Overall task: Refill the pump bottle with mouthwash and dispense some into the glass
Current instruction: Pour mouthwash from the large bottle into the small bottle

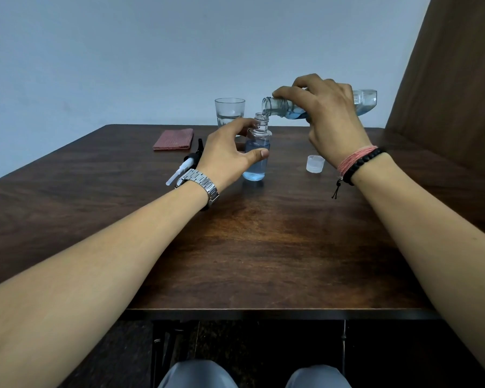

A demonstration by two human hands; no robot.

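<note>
A small clear pump bottle (256, 166) stands upright on the wooden table (263, 247), its neck uncapped and blue liquid filling most of it. My left hand (227, 155) wraps around its body. My right hand (331, 119) holds the large mouthwash bottle (367, 100) tipped almost flat, its open mouth just over the small bottle's neck. Blue liquid lies in the large bottle's lower side. The black and white pump head (186, 162) lies on the table left of my left wrist. A clear glass (229, 112) stands behind the pump bottle.
A clear plastic cap (315, 163) sits on the table under my right wrist. A folded reddish cloth (173, 139) lies at the far left. A brown panel (445, 93) rises at the table's right side. My knees show below the front edge.
</note>
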